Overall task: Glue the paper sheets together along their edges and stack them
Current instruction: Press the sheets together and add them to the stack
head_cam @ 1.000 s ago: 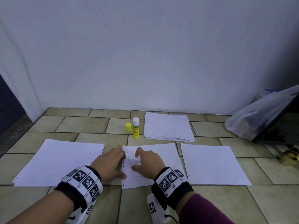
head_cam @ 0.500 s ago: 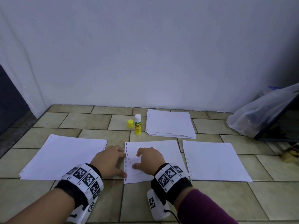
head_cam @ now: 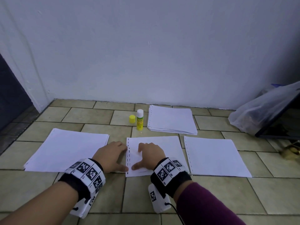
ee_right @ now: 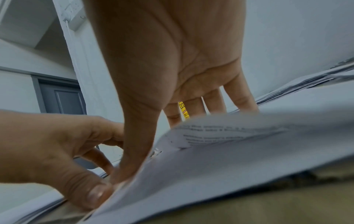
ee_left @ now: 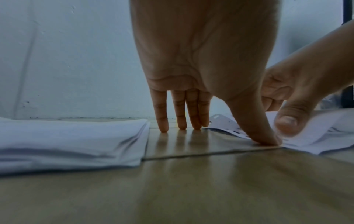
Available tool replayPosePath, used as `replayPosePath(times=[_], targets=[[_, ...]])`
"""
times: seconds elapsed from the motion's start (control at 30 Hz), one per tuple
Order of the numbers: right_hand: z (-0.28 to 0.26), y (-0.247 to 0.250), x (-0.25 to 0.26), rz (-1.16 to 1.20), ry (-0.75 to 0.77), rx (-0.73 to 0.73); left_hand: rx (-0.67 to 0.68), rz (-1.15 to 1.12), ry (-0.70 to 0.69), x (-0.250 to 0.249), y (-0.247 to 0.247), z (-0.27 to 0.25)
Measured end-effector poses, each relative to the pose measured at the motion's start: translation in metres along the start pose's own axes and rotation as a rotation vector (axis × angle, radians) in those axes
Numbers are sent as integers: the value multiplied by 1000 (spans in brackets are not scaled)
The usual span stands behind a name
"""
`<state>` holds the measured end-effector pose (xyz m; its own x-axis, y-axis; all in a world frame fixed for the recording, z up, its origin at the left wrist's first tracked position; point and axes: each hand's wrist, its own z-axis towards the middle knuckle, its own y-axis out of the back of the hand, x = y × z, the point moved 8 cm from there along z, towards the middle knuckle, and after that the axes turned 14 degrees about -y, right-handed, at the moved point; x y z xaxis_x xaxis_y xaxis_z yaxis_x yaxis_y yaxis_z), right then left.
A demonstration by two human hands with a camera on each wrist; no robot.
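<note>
Both hands lie flat: left hand (head_cam: 110, 157) on glossy tile, thumb pinning the punched sheet (head_cam: 155, 153); right hand (head_cam: 150, 155) pressing it. Left wrist: straight fingertips (ee_left: 163, 128) touch tile. Right wrist: thin paper buckles.

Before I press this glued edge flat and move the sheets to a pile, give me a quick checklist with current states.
1. Middle sheets flat: not ok, left edge lifted.
2. Left hand pinning edge: ok, thumb on it.
3. Right hand on sheets: ok.
4. Punched edges aligned: cannot tell.
5. Glue stick clear of hands: ok, upright, cap off beside it.
6. Left pile free to receive: ok.
</note>
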<state>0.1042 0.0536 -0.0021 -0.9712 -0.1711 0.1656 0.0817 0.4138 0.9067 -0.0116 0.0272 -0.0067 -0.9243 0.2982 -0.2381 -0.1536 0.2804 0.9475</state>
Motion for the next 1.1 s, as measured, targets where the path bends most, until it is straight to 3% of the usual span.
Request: replayPosePath(times=[0.27,0.57,1.1], targets=[[-1,8,-2,25,-51,-12,30,-52,43,2,0,-4],[-1,4,2,-36,-46,-42,98,-46,-23,-2,0,-4],[6,-13,3,-125,-55,-77,104,120,61,-11,4,8]])
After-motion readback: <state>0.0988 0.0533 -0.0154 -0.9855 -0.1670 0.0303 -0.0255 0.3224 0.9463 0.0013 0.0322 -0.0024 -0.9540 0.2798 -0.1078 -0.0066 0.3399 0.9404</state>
